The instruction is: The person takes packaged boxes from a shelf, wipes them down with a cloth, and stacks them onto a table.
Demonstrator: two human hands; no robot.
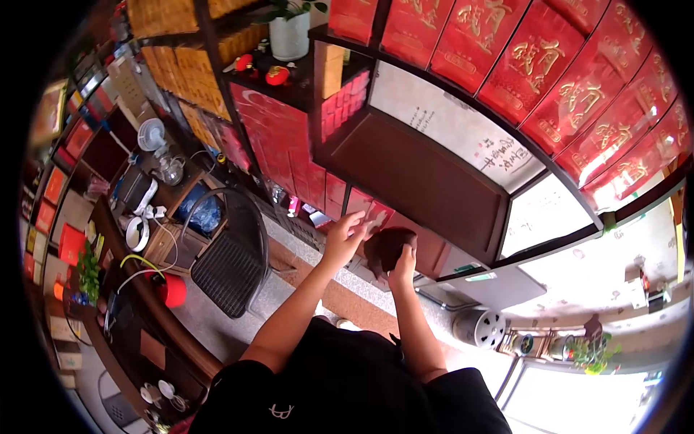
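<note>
My right hand grips a dark brown cloth, its thumb on top and the cloth bunched and hanging below. To the left of the cloth, my left hand is raised with its fingers apart and nothing in them. Just beyond both hands is a dark brown shelf compartment of a display cabinet, with a white panel bearing writing at its back.
Red boxes with gold lettering fill the upper shelf, and red packages stack to the left. A potted plant sits on a ledge. A black chair, a red bucket and a wooden desk stand left.
</note>
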